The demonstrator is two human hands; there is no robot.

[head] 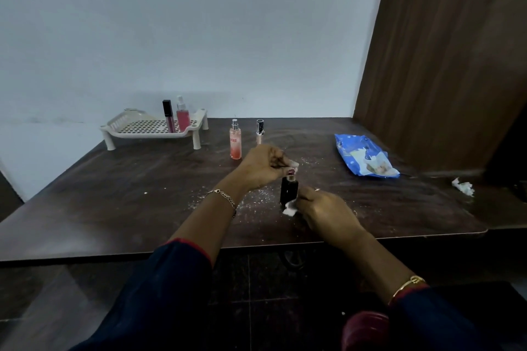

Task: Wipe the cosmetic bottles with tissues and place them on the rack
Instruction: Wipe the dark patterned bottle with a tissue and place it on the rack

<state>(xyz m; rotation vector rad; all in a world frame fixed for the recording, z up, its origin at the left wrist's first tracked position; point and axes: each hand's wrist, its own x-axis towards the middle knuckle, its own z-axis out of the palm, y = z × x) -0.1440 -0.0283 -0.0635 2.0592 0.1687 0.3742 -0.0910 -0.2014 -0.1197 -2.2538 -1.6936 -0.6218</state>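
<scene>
Black cosmetic bottle upright mid-counter. Left hand pinches its top from above. Right hand grips tissue wad, pressed at bottle base. Rack well apart, far left, two items already in. Risks: sideways wipe tips bottle if top pinch slips; tissue shreds, leaves lint on bottle; left hand knocks peach spray bottle just behind it.

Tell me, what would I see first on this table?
The left hand pinches the top of a small black bottle mid-table, while the right hand holds a white tissue at its base. A white rack at the back left holds two bottles; a blue tissue pack lies to the right.
</scene>
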